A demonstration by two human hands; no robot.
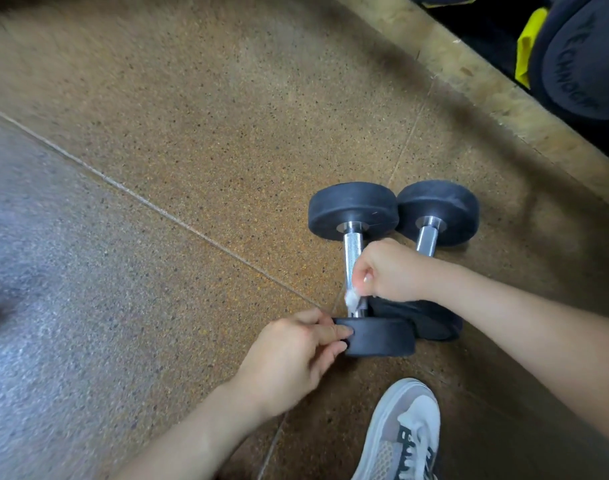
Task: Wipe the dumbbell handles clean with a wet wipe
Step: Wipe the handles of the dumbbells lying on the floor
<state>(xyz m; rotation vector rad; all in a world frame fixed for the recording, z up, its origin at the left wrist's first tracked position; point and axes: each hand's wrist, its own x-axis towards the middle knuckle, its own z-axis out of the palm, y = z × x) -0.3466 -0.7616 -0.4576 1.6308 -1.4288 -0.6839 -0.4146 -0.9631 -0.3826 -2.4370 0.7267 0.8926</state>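
Head: left hand (pixel 296 355) grips dumbbell (pixel 353 211), right hand (pixel 394 271) seemingly pinches wet wipe (pixel 352 300).

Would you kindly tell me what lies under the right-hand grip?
A white wet wipe pokes out below the right-hand grip, held against the left black dumbbell's knurled chrome handle. The grip hides the rest of the wipe and the lower part of the second dumbbell's handle.

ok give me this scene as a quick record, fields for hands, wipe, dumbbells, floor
left hand: grips near head of left black rubber dumbbell with chrome handle
right hand: holds crumpled white wet wipe on that handle's near end
second dumbbell: black, lies alongside on the right
floor: brown speckled rubber tiles
also: grey mesh sneaker, bottom right
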